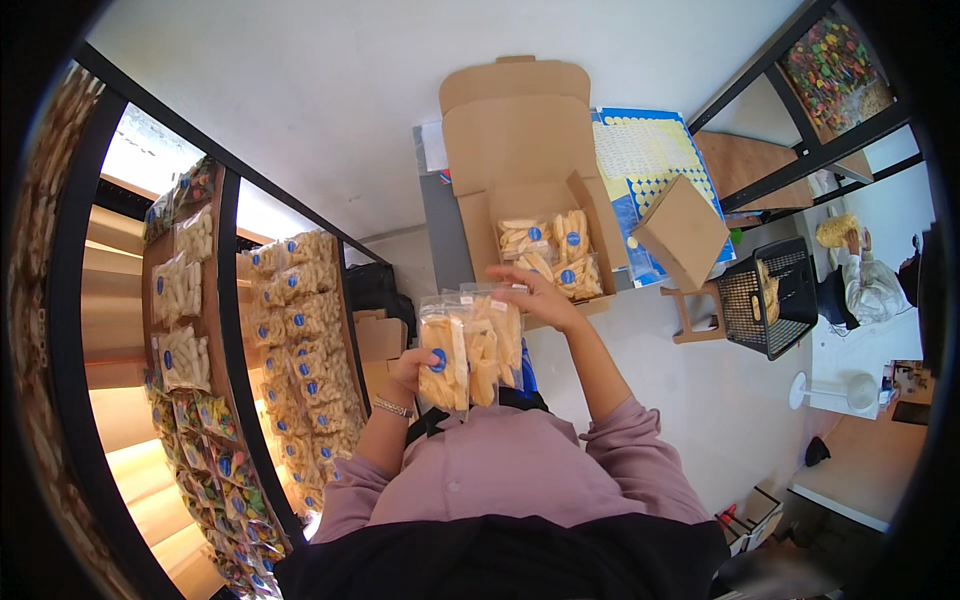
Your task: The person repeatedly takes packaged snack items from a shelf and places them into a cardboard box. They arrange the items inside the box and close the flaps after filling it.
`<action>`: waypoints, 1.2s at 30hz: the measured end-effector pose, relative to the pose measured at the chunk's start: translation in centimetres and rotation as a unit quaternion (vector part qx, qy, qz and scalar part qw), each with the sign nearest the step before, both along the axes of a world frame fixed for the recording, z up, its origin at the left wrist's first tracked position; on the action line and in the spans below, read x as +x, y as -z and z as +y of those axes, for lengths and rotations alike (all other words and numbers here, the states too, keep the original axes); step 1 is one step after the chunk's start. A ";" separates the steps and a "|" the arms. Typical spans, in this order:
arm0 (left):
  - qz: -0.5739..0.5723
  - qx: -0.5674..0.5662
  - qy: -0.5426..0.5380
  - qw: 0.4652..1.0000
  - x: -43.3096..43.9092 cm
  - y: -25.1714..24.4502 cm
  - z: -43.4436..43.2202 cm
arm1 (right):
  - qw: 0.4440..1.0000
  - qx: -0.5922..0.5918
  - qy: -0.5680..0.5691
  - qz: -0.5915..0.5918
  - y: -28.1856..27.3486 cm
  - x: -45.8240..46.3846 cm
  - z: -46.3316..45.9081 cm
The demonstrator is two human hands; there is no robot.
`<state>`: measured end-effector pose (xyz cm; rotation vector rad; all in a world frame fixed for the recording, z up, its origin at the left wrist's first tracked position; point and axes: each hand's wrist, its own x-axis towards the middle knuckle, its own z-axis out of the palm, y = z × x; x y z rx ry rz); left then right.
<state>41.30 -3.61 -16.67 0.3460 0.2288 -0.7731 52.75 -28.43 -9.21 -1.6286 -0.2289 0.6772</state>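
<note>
My left hand (414,369) grips clear packets of pale stick-shaped snacks (444,367) from their left side, its thumb beside a round blue sticker. Several packets overlap in front of my chest. At the upper corner of the right-hand packet (506,337), the fingers of my right hand (536,298) hold the plastic edge; its thumb is hidden. Just beyond is an open cardboard box (517,150) with its lid raised against the wall. Similar packets with blue stickers (555,244) lie inside it, on the bottom.
A closed small carton (684,232) rests on sticker sheets (649,142) to the right. Beyond are a black plastic basket (772,300) on a wooden stool (686,319) and a person (874,289) handling snacks. Shelves of hanging packets (304,360) line my left side.
</note>
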 end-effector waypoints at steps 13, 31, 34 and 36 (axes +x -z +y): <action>-0.023 0.040 -0.173 0.984 -1.1 -0.9 0.0 | 0.870 0.038 0.484 -0.089 13.8 7.5 -8.1; 0.025 0.169 -0.210 0.963 -3.4 0.3 1.0 | 0.877 -0.177 0.399 -0.200 18.4 8.6 -6.5; 0.061 0.127 -0.197 0.970 -2.5 0.3 0.4 | 0.858 -0.265 0.371 -0.239 18.8 8.9 -7.3; 0.057 0.147 -0.182 0.971 -2.1 0.1 0.0 | 0.856 -0.281 0.369 -0.228 18.3 8.7 -7.4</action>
